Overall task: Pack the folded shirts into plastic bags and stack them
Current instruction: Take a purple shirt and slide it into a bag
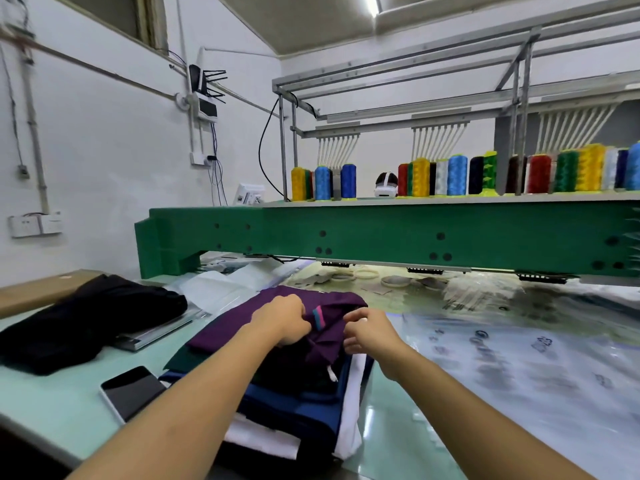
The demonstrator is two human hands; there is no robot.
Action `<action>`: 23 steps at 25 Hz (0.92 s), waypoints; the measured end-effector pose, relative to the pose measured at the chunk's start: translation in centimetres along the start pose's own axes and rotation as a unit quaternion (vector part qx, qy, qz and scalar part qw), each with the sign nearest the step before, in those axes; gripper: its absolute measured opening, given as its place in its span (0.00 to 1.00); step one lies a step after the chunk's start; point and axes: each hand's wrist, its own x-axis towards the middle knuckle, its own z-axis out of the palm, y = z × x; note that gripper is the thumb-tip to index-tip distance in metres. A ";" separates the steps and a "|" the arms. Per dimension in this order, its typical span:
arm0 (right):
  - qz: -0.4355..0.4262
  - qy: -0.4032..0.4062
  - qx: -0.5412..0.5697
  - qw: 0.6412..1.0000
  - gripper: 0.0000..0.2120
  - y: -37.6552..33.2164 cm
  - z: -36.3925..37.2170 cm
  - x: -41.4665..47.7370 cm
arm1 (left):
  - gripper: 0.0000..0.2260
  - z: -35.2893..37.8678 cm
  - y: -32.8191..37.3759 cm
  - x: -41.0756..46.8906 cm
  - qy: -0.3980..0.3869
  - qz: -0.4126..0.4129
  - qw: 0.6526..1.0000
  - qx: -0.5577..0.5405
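**Head view, packing bench.** No brand or legible text appears. The printed marks on the clear plastic bags [519,355] to my right are blurred dark smudges. The small white tag [332,374] hanging from the pile shows no lettering I can read. The phone [133,391] lies face up with a dark screen.

The purple shirt [242,327] lies on top of the pile of folded shirts [304,410], at the centre of the pale green table [52,407]. My left hand [285,322] is clenched round a fold of its cloth, just beside the collar trim [318,318], a short ribbed band striped teal and pink. My right hand [369,332] sits at the shirt's right edge with fingers curled; I cannot tell whether they pinch the cloth or only touch it. The trim lies between the two hands.

Below the purple layer the pile shows dark green, navy, blue and white knit layers, flat and square-edged. A black garment [86,317], soft and crumpled, lies to the left, partly over a flat metal bar [156,332]. Behind, the machine's green beam [381,233], matte and boxy with round dark holes, spans the bench. Glossy thread cones [457,174] in yellow, blue, red, green and white stand in a row on top.
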 end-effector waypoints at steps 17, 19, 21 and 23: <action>0.052 0.078 0.092 0.991 0.38 -0.8 3.7 1.8 | 0.24 -0.4 -11.8 -0.4 0.056 -0.221 0.972 0.056; 0.053 0.068 0.129 0.988 0.35 -0.8 3.8 2.0 | 0.26 -0.7 -12.2 -0.1 0.037 -0.215 0.973 0.072; 0.057 0.037 0.185 0.980 0.32 -1.2 3.9 2.2 | 0.30 -1.0 -12.0 0.2 -0.004 -0.219 0.976 0.017; 0.062 0.015 0.211 0.975 0.30 -1.4 4.1 2.3 | 0.25 -1.4 -11.3 0.4 -0.034 -0.212 0.974 -0.076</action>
